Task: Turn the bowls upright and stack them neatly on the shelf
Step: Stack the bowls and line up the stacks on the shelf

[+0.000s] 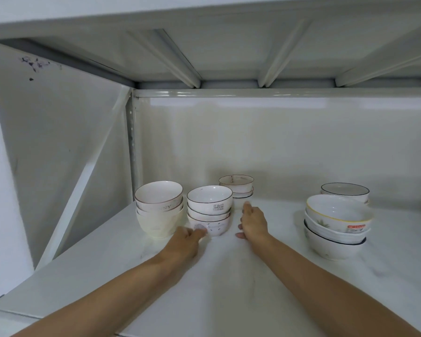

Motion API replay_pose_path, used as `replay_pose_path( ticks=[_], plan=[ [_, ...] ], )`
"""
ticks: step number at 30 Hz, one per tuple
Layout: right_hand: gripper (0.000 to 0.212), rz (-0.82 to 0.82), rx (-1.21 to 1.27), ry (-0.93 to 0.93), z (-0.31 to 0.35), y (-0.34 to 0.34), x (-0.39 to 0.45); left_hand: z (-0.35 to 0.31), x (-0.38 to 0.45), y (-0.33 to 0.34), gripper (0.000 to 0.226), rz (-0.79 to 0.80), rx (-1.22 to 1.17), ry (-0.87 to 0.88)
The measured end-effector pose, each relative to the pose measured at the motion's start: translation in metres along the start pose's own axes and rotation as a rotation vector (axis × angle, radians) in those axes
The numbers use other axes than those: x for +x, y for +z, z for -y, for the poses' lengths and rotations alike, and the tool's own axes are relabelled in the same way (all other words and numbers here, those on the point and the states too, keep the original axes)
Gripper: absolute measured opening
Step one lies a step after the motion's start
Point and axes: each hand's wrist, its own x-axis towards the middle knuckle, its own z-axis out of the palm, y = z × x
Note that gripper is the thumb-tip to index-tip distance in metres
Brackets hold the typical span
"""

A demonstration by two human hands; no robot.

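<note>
Upright white bowls stand in stacks on the white shelf [229,283]. A cream stack [159,210] is at the left, a dark-rimmed stack [209,212] just right of it, and a small stack [236,188] behind. A larger stack topped by a yellow-rimmed bowl [338,222] stands at the right, with a black-rimmed bowl [345,192] behind it. My left hand [188,237] rests by the bottom bowl of the dark-rimmed stack, fingertips touching it. My right hand [252,221] is just right of that stack, fingers apart, holding nothing.
The upper shelf's ribbed underside [229,57] hangs low overhead. A diagonal brace [83,186] and an upright post [131,142] close the left side. The back wall [277,147] runs behind the bowls. Bare shelf lies between the middle and right stacks.
</note>
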Motion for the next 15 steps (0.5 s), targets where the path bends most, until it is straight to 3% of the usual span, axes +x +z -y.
replay_pose_path(
  ticks=[4,9,13,15],
  plan=[
    [0.047,-0.137,-0.1,-0.012,0.0,-0.013,0.015,-0.009,-0.02,0.017,0.014,0.145,-0.003,-0.024],
    [0.046,-0.121,0.008,0.038,0.005,-0.03,0.03,-0.019,-0.002,0.073,0.046,0.184,-0.014,0.009],
    [0.054,-0.03,0.162,0.088,0.004,-0.028,0.039,-0.03,0.031,0.116,0.057,-0.023,0.002,0.146],
    [0.057,-0.001,0.194,0.096,0.004,-0.027,0.044,-0.038,0.054,0.133,0.06,-0.171,-0.015,0.093]
  ],
)
